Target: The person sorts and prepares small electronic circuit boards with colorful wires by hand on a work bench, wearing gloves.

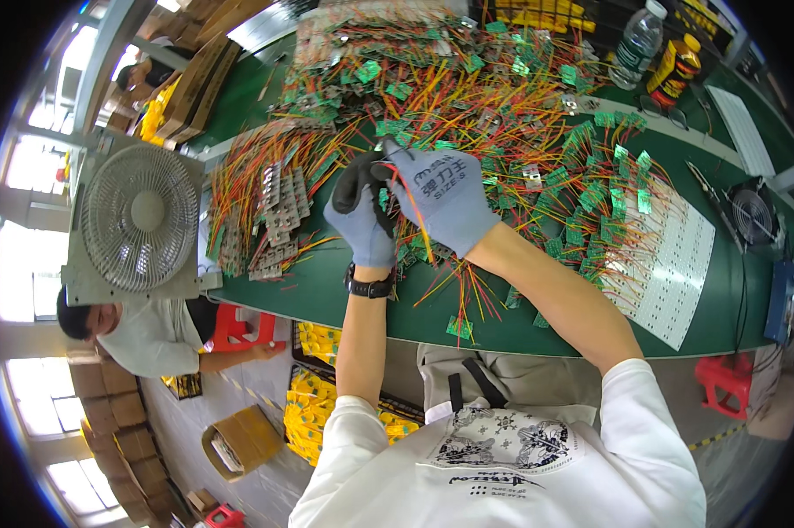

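Observation:
Both my hands wear grey gloves with black fingertips, and they meet above the green table [362, 304]. My left hand [362, 211] is closed in a pinch; the small piece at its fingertips is mostly hidden. Right beside it, my right hand [445, 189] is closed too, its fingers pressed against the left ones. Red and orange wires [420, 216] hang down from between the fingers along my right hand. Beneath and beyond lies a large heap of small green circuit boards with red and yellow wires [450, 92]. Wired metallic strips [278, 207] lie to the left.
At right, a perforated white panel [678, 264] carries wired boards. A water bottle [639, 44] and a dark drink bottle [676, 70] stand far right, near a small black fan [753, 214]. A large fan [142, 216] stands left; a person [155, 339] sits below it. Yellow parts fill crates [397, 407].

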A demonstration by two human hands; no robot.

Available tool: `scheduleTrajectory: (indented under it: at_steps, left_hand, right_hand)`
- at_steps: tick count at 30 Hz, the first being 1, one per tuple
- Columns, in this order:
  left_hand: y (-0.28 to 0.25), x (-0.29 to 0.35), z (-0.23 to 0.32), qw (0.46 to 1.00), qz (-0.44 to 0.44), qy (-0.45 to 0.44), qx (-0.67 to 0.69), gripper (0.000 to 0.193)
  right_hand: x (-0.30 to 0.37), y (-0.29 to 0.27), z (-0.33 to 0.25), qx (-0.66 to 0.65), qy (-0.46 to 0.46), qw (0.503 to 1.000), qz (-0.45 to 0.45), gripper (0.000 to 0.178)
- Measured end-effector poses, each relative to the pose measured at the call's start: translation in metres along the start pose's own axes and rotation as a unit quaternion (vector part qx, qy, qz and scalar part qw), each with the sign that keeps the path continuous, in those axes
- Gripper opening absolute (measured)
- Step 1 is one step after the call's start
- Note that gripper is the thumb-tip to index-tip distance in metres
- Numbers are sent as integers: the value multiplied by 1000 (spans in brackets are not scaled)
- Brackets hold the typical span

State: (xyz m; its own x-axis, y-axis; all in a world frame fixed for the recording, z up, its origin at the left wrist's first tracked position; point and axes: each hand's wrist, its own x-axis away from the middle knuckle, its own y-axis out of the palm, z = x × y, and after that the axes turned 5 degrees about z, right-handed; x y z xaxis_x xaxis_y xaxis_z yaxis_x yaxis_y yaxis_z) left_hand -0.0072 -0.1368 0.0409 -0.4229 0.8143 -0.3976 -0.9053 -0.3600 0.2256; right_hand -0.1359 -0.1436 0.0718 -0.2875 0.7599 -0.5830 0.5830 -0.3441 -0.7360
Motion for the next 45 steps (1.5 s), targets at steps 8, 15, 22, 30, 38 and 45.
scheduleTrajectory:
  at_steps: [8, 15, 22, 30, 38, 45]
  left_hand:
    - [-31, -29, 35, 952, -89, 99, -277, 35]
    - [-144, -93, 26, 556, -19, 174, -812, 42]
    - [-149, -117, 47, 679, -41, 137, -720, 31]
    - [-71, -65, 71, 937, 14, 98, -334, 26]
    - [-27, -21, 9, 954, -120, 133, -239, 35]
    - [5, -11, -14, 992, -40, -52, -108, 23]
  right_hand:
    - [-15, -27, 7, 27, 110, 989, -95, 60]
    - [-14, -18, 1, -67, 43, 993, 91, 37]
    - [-16, -24, 7, -75, 65, 995, 24, 20]
    - [-14, -22, 19, -286, 113, 950, 53, 30]
    - [-26, -54, 30, -429, 262, 862, -62, 33]
    - [-7, -3, 37, 19, -14, 997, 67, 27]
